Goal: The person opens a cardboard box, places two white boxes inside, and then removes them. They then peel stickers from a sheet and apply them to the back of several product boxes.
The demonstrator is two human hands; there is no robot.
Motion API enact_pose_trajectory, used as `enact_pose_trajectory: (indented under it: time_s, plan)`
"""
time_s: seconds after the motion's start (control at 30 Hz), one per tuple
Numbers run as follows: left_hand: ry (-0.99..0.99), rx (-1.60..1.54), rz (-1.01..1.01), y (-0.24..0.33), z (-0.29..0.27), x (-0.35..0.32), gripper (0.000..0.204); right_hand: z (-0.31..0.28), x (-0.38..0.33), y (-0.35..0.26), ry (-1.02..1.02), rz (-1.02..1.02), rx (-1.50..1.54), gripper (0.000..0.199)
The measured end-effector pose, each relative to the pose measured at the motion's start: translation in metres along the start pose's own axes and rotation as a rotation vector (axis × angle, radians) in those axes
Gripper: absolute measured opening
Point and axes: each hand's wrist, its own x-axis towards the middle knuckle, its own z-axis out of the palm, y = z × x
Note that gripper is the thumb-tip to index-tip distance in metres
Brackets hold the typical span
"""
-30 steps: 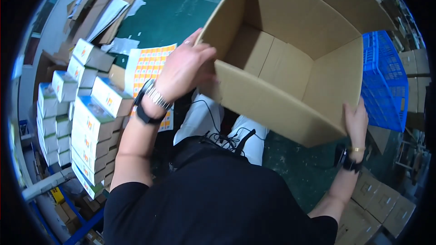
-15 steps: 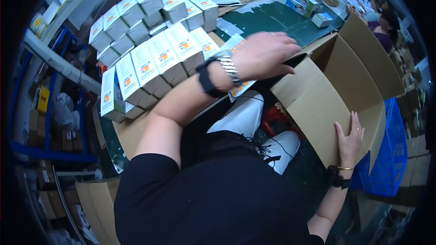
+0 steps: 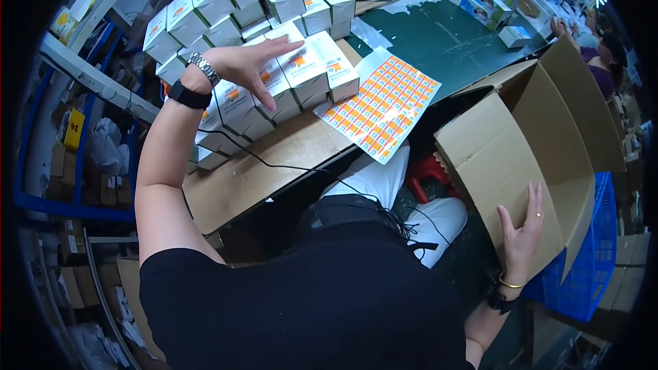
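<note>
In the head view, at about 10 o'clock from the middle, your left hand (image 3: 248, 65) is over the front row of the stacked white rectangular cardboard boxes (image 3: 301, 68). Its grip is wide, thumb and fingers well spread, and nothing is lifted in it; whether the fingertips touch a box, I cannot tell. The relation that matters is this one: the nearest boxes lie just under the hand and toward 4 o'clock from its palm. Their long axis seems to run from 11 to 5 o'clock, while the row goes from 8 to 2. Your left hand is clearly the nearer one.

Your right hand (image 3: 522, 236) lies open against the side of the large open brown cardboard carton (image 3: 490, 154), toward 4 o'clock from the left hand. Between the boxes and this carton is a flat sheet of orange-and-white stickers (image 3: 385, 106). A blue plastic crate (image 3: 598, 253) stands at about 5 o'clock from the carton.
</note>
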Motion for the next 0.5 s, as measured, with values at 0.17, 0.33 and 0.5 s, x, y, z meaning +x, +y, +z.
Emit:
enact_pose_trajectory:
  time_s: [0.17, 0.33, 0.5]
  plan:
    - [0.009, 0.294, -0.337, 0.089, 0.032, 0.009, 0.136, 0.005, 0.001, -0.01, -0.06, 0.012, 0.059, 0.078]
    - [0.348, 0.408, -0.361, 0.103, 0.081, 0.008, 0.133, 0.018, 0.014, -0.015, -0.063, -0.056, -0.008, 0.075]
    - [0.472, 0.533, -0.323, 0.096, 0.093, 0.008, 0.125, 0.03, 0.017, -0.015, -0.071, -0.112, -0.054, 0.076]
